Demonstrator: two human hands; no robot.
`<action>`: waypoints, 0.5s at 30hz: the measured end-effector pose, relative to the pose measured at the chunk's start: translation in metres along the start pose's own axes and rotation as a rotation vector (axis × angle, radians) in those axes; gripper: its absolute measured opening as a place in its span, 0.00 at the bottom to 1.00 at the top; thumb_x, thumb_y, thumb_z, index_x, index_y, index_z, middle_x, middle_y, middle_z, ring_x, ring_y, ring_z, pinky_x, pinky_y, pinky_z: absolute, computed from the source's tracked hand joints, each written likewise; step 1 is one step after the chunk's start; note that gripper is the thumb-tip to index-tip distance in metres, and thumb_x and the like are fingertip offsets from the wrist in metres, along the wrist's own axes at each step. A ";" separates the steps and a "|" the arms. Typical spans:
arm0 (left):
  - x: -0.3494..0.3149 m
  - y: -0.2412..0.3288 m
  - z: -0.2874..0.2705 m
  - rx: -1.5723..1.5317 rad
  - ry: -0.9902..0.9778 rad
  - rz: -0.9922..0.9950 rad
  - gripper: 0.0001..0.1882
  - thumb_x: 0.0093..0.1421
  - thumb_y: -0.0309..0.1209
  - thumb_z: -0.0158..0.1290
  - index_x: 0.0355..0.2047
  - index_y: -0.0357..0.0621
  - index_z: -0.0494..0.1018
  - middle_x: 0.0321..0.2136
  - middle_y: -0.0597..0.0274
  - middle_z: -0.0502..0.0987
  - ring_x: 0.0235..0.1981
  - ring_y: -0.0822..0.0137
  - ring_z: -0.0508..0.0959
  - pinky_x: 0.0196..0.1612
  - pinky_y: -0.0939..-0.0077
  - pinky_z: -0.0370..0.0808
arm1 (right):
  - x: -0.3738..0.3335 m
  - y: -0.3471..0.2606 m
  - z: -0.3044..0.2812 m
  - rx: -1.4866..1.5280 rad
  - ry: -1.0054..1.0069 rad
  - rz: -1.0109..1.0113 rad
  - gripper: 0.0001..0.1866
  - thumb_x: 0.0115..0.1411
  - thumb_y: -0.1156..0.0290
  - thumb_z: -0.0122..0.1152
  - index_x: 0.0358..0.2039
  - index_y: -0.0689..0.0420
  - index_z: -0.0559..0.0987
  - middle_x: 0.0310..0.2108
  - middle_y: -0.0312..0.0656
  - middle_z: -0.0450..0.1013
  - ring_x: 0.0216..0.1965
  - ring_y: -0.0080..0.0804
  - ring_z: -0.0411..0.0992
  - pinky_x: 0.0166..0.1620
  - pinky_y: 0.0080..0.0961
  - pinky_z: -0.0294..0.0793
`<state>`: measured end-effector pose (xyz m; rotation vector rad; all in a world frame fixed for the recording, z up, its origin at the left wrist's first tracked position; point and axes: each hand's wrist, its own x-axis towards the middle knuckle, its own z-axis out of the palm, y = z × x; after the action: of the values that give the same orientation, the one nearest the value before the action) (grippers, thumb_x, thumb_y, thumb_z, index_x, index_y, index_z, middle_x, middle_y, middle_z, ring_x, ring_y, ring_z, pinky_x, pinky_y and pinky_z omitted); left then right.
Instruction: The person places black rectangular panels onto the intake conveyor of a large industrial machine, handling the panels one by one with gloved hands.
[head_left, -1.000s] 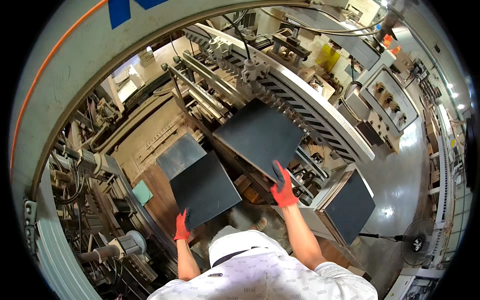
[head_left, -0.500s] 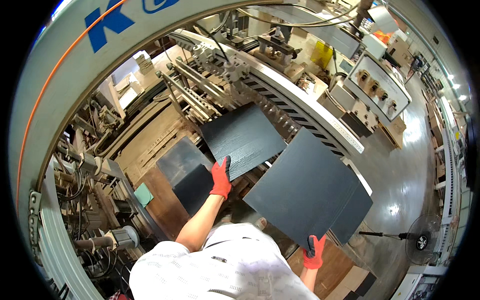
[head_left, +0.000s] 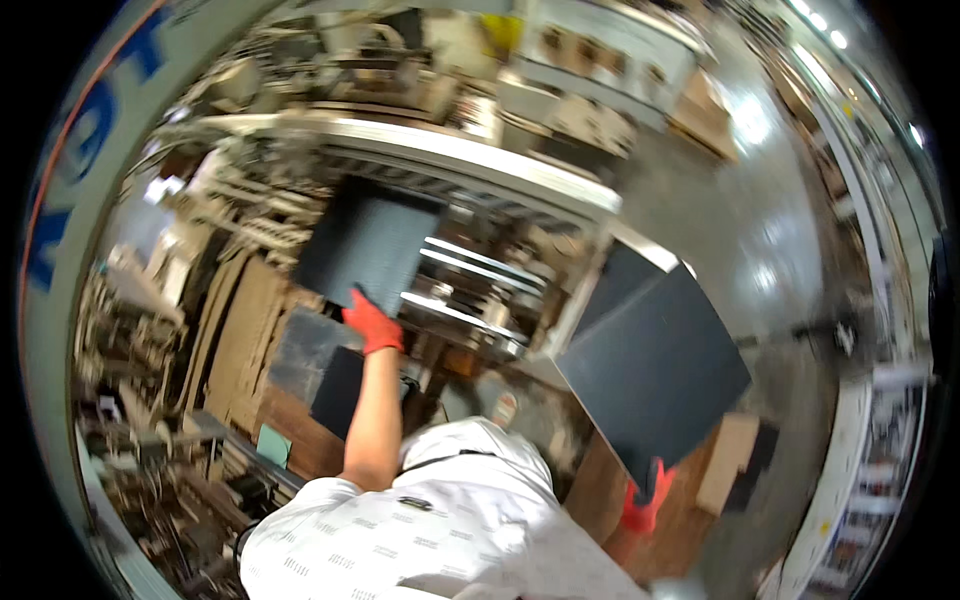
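My left hand, in a red glove with dark fingertips, is closed on the near edge of a black panel. That panel lies over the machine bed, left of some shiny metal rollers. My right hand, gloved alike, grips the near corner of a larger dark grey panel with its thumb on top. This panel is held out to my right, tilted, and overlaps another dark panel behind it. Motion blur softens both hands, and the fingers under the panels are hidden.
Left of me, dark sheets lie on a brown board beside a small green piece. A pale machine rail runs across the far side. At lower right are a brown board and a cardboard-coloured block.
My view has turned right. The right-hand panel has swung away from the left one, and shiny rollers now show between them. Both hands keep their panels.
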<state>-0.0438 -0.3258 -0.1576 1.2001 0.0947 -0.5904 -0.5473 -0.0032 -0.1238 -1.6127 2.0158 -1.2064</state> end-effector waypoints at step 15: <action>0.045 -0.021 -0.019 0.170 -0.007 0.123 0.29 0.59 0.45 0.59 0.46 0.29 0.70 0.44 0.52 0.77 0.38 0.60 0.76 0.45 0.61 0.72 | 0.175 -0.039 0.000 0.434 -0.244 0.547 0.28 0.60 0.70 0.61 0.61 0.55 0.67 0.43 0.30 0.75 0.34 0.17 0.72 0.22 0.15 0.67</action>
<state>-0.0107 -0.3307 -0.1992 1.3583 -0.0365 -0.5022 -0.5794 -0.1626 -0.0481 -0.8753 1.7214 -1.0711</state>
